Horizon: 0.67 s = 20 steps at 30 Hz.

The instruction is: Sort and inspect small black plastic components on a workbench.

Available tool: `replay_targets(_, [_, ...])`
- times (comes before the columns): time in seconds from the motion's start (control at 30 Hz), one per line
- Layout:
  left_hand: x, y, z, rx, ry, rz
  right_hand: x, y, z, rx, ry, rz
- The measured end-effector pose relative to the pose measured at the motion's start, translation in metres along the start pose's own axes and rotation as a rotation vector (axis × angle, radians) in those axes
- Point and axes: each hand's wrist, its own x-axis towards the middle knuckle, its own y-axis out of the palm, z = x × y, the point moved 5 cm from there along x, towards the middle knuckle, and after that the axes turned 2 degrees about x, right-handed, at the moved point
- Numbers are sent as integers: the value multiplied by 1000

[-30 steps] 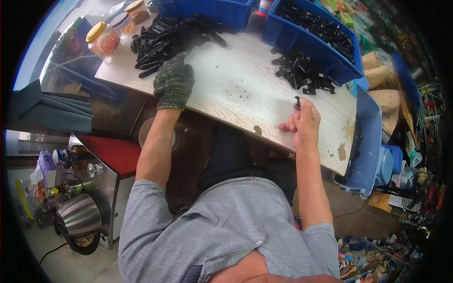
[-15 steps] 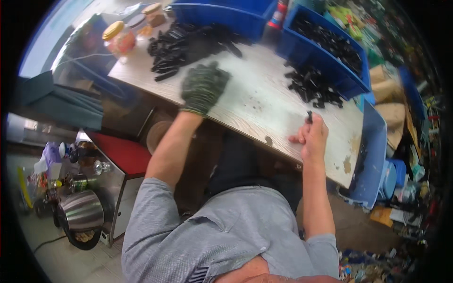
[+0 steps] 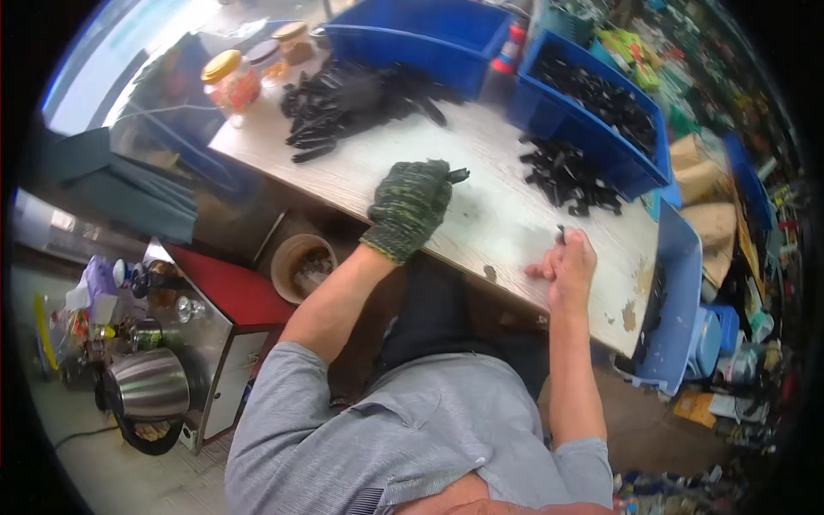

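Observation:
My left hand [image 3: 410, 206], in a dark green knitted work glove, is closed over the near part of the table. From its fingers sticks the end of a black piece [image 3: 460, 176], probably plastic or rubber. My bare right hand [image 3: 568, 268] is closed at the table's right side, with a small dark tool or part [image 3: 561, 233] poking up between thumb and fingers; its kind cannot be made out. A heap of long black pieces [image 3: 360, 99] lies at the table's far left. Shorter black pieces [image 3: 571, 176] form a second pile beyond my right hand.
A blue bin [image 3: 421, 39] stands behind the long pieces; another blue bin [image 3: 592, 159], full of black parts, is at the far right. Lidded jars [image 3: 232, 84] occupy the left corner. A light blue tub [image 3: 678, 292] adjoins the table's right edge. A bucket [image 3: 302, 268] sits below, left.
My left hand has come away from the long black heap toward me and to the right, now with a black piece in its fingers. My right hand stays nearly in place.

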Motion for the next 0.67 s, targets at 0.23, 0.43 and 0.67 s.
replay_targets(0.23, [-15,3,-81,-1014,-2,44,4,2,4,68,-10,90])
replay_targets(0.43, [-8,25,-111,-1109,-22,168,0,-1,1,72,20,90])
replay_targets(0.67, [-8,40,-111,-1110,-57,84,6,-7,-8,-43,-46,63])
